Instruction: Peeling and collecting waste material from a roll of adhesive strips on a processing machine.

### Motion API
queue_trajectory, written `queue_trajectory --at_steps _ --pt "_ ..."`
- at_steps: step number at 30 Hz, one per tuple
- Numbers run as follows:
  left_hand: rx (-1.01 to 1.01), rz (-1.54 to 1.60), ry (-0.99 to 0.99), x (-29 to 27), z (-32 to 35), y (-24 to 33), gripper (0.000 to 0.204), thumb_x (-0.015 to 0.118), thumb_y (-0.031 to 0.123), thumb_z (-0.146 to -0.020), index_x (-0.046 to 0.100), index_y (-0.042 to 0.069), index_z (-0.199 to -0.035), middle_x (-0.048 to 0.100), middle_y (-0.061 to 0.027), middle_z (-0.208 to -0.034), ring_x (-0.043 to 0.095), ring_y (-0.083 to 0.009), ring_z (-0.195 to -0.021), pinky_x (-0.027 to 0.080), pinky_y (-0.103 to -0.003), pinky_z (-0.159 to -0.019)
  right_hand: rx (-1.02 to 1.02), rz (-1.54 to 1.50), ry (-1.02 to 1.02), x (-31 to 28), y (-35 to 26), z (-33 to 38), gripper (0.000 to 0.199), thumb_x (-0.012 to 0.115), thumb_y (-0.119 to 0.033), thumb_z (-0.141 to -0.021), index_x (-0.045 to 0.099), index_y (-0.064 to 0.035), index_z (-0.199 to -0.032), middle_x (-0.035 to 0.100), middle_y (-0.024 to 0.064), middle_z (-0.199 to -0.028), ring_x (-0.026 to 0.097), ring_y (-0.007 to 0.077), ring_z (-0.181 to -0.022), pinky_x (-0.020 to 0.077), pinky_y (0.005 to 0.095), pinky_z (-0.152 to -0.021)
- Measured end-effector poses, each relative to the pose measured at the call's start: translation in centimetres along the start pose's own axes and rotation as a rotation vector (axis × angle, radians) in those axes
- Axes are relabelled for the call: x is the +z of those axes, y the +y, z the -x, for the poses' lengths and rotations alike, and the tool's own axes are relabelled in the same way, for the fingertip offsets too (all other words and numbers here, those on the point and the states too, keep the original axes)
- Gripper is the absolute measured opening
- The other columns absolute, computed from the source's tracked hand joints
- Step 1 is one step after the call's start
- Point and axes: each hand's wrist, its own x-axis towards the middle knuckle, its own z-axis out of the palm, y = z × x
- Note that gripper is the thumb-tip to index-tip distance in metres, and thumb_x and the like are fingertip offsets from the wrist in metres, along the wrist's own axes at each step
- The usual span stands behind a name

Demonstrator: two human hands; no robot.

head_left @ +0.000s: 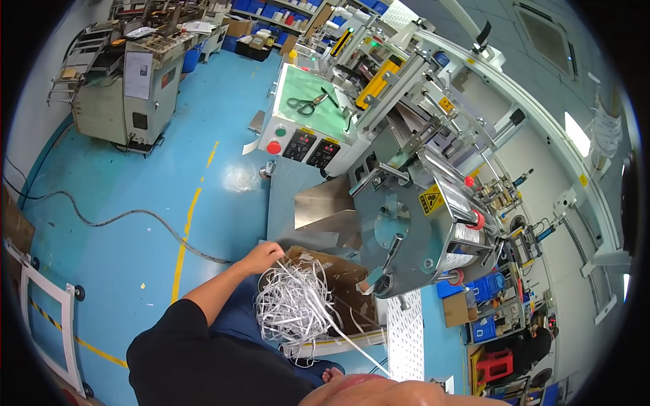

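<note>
Many white strips (291, 304) heap along the cardboard box's (349, 276) left edge. The left hand (264, 257) pinches one by the far-left corner; the right hand's (332, 375) state is unclear.

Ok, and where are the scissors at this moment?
In the head view, the scissors lie high, slightly left of centre, on the white box's green top, above the red button, beside a thin black tool.

Brightly lit; glare cast on floor (242, 178) beyond L grip (263, 257); pic edges bent, corners blacked out.
</note>
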Motion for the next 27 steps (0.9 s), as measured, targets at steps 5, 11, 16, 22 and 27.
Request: queue_trajectory --at_steps 5,11,16,22,27 --pt "-0.405 0.707 0.201 1.7 1.4 -4.5 0.021 0.052 0.023 -0.089 0.057 0.004 -0.086 0.062 -0.0088 -0.093 0.057 -0.0186 -0.084 0.045 -0.030 -0.077 -0.022 -0.053 0.018 1.5 -0.8 2.0 0.010 0.050 -0.008 -0.085 0.052 -0.0014 -0.092 0.058 0.0116 -0.073 0.054 0.0173 -0.049 0.0457 0.0246 -0.040" --pt "-0.536 1.448 0.241 2.9 -0.2 -1.1 0.011 0.047 0.012 -0.087 0.052 0.005 -0.081 0.060 -0.0119 -0.083 0.057 -0.0233 -0.076 0.047 -0.036 -0.073 -0.211 0.016 -0.151 -1.7 2.3 1.5 0.014 0.050 -0.016 -0.086 0.053 -0.0051 -0.076 0.058 0.0100 -0.067 0.053 0.0181 -0.048 0.0425 0.0283 -0.039" --pt "-0.497 1.205 0.073 2.2 -0.8 -4.2 0.013 0.047 0.016 -0.087 0.050 0.007 -0.078 0.044 -0.0035 -0.057 0.045 -0.0151 -0.054 0.044 -0.034 -0.062 -0.308 -0.008 0.040 3.1 -1.9 5.6 0.024 0.050 -0.028 -0.084 0.050 -0.0129 -0.065 0.047 0.0031 -0.053 0.042 0.0126 -0.043 0.0315 0.0261 -0.039" --pt "-0.590 0.572 0.050 3.9 -3.0 -3.9 0.016 0.049 0.020 -0.089 0.052 0.008 -0.080 0.039 0.0014 -0.057 0.036 -0.0098 -0.051 0.036 -0.026 -0.057 -0.114 -0.319 0.120 1.0 -2.5 3.4 0.009 0.053 -0.013 -0.085 0.055 -0.0070 -0.092 0.059 0.0074 -0.078 0.054 0.0146 -0.059 0.0463 0.0260 -0.053" --pt "-0.461 0.342 -0.168 3.6 -3.7 -2.6 0.028 0.048 0.031 -0.091 0.056 0.004 -0.094 0.040 0.0027 -0.064 0.034 -0.0074 -0.056 0.033 -0.024 -0.058 -0.049 -0.371 0.105 0.2 -2.2 3.8 0.016 0.055 -0.019 -0.087 0.055 -0.0082 -0.098 0.060 0.0076 -0.087 0.056 0.0148 -0.067 0.0485 0.0262 -0.060"
